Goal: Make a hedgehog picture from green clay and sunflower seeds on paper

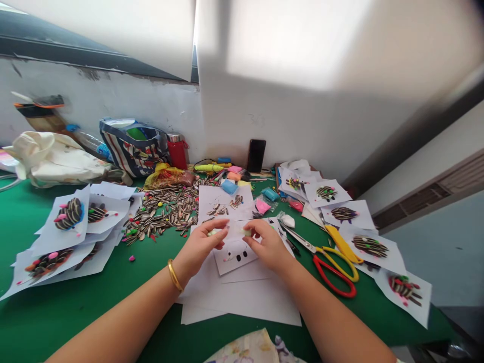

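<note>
Above a small white card with black oval spots and a pink dab, both of my hands are held apart, fingers curled. My left hand has a lump of pale yellow-green modelling clay between thumb and fingers. A second pale clay piece is pinched in the fingertips of my right hand. Under the card lie several white paper sheets. Behind my hands, sunflower seeds rest on another white sheet, near a blue clay packet.
A heap of sunflower seeds spreads at left, beside stacked seed pictures. Scissors and a yellow cutter lie right, next to more seed pictures. A phone and red flask stand against the wall.
</note>
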`<state>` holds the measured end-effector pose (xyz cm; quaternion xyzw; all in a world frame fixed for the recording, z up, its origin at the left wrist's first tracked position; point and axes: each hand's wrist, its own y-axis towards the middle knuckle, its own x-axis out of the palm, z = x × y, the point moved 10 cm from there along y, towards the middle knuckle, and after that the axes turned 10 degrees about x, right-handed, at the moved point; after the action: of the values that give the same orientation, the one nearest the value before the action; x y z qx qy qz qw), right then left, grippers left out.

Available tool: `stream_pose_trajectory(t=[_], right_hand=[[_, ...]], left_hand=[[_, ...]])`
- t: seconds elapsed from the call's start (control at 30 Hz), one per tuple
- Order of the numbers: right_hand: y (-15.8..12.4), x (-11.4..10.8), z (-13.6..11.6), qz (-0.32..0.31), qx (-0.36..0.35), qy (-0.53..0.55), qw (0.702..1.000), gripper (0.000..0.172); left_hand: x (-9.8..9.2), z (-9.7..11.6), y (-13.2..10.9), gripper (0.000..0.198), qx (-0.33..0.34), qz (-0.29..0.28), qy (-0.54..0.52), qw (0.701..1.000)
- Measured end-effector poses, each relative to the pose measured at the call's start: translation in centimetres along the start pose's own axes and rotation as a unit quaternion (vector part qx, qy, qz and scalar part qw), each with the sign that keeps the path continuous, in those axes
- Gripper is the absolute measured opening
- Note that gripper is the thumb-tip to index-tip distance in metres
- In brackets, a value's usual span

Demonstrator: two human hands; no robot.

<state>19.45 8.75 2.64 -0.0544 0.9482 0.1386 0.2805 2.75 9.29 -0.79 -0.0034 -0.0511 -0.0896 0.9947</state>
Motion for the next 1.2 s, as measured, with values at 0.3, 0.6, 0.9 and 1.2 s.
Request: stream_pose_trajectory(t=[0.3, 0.6, 0.9, 1.2], right_hand=[[-1.1, -1.7, -1.8, 0.1, -0.039, -0.003, 0.994, 0.024], [-1.2, 0.6, -3.0, 0.009, -0.034, 0.025, 0.999, 0.019], [-1.2, 0.9, -2.2, -0.006, 0.003, 0.027, 1.0, 0.016], [-1.6, 1.6, -3.1, -0.04, -0.02, 0.012, 0.999, 0.021]], left_hand=[[-0.2, 0.6, 0.0, 0.028, 0.04, 0.033, 0.048, 0.997], [2.2, 2.6, -1.3, 0.023, 0.106, 0.006, 0.104, 0.989], [2.1, 1.5, -1.1, 0.022, 0.083, -0.007, 0.083, 0.993], [2.2, 1.4, -0.7, 0.022, 0.078, -0.046, 0.123, 0.988]])
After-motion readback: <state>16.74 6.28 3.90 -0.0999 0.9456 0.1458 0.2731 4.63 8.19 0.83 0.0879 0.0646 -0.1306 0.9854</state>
